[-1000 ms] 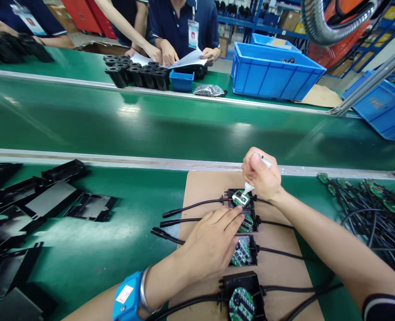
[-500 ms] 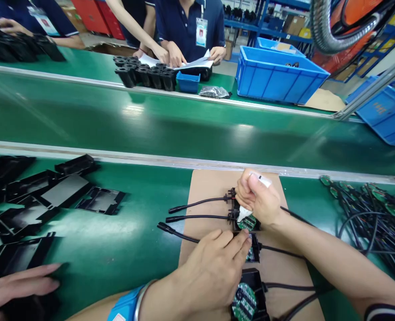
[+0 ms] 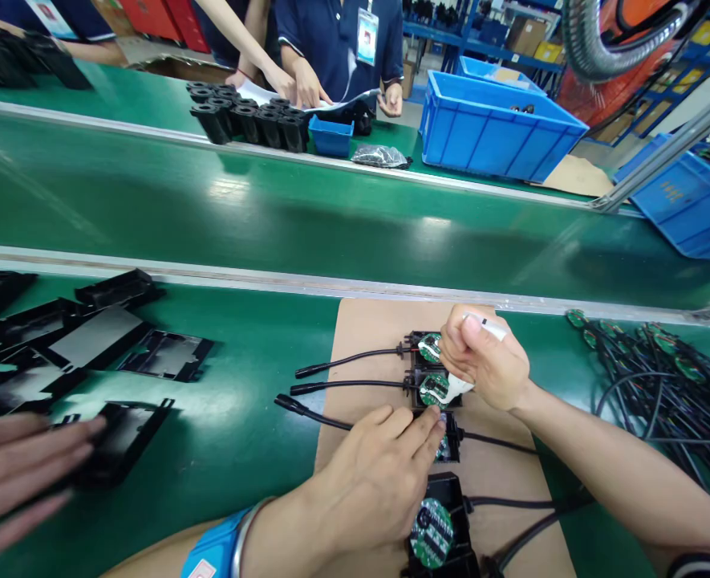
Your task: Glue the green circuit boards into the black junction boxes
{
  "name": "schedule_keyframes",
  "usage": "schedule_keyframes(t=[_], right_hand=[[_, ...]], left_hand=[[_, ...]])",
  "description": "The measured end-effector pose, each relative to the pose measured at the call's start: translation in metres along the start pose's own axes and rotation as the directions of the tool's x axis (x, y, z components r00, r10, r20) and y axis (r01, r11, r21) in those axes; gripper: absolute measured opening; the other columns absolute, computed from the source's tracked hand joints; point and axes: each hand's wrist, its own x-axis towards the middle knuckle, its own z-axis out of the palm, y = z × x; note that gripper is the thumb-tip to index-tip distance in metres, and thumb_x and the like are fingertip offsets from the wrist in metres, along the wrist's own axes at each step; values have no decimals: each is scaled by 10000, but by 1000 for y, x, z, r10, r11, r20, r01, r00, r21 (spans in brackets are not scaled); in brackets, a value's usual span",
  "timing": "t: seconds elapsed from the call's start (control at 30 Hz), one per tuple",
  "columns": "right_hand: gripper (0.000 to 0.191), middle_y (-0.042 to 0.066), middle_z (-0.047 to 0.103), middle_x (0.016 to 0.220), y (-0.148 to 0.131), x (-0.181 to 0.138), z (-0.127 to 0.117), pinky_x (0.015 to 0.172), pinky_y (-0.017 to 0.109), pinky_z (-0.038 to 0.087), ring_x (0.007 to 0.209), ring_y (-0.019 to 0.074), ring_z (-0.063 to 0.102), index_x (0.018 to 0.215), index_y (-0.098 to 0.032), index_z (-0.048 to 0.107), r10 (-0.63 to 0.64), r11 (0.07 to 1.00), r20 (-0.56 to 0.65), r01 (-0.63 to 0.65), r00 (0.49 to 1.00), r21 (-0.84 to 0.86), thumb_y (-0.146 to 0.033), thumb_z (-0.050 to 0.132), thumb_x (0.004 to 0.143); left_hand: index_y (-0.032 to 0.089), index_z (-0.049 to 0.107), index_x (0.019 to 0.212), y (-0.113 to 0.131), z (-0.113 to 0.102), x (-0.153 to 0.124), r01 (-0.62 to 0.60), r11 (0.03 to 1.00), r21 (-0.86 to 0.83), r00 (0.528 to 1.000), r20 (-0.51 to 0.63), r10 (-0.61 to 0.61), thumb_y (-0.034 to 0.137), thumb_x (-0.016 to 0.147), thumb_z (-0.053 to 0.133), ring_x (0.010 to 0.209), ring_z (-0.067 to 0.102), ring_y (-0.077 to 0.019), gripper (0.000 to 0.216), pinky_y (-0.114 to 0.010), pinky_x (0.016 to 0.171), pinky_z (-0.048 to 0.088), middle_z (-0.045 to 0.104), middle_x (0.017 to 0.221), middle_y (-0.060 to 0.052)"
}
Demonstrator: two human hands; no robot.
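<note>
Dark trays [image 3: 165, 353] lay on the left, near a co-worker's blurred hand [image 3: 21, 474], its fingers outstretched. The left hand [image 3: 379, 474] spread over the third case [image 3: 452, 451], fingers together and slightly bent — its thumb was hidden, so any grip could not be told. Just beyond, the second board [image 3: 432, 389] sat in its case on the cardboard [image 3: 379, 329], under the tube's [image 3: 460, 387] nozzle. Even squeezing, a low tip and a steadied case seemed best, with fingertips kept off the paste. The right hand [image 3: 487, 353] was curled tightly round the tube; wired boards [image 3: 661, 385] lay heaped beyond.
</note>
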Motion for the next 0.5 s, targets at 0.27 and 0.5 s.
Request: schedule_keyframes(t=[0.27, 0.5], right_hand=[[405, -84, 263, 483, 8, 9, -5, 334, 187, 148, 381, 58, 182, 627, -199, 413, -51, 998, -22, 51, 998, 40, -459, 544, 909], [394, -73, 278, 504, 11, 13, -7, 342, 196, 152, 389, 59, 202, 630, -194, 413, -89, 996, -14, 89, 996, 28, -426, 530, 926]], left_hand=[[56, 572, 1262, 1, -1, -1, -7, 1000, -7, 1000, 6, 7, 220, 869, 463, 861, 555, -234, 439, -361, 729, 474, 603, 1295, -126], [53, 558, 1273, -1, -2, 1, -14, 1000, -18, 1000, 28, 14, 213, 877, 454, 877, 572, -239, 440, -366, 722, 496, 597, 1300, -131]])
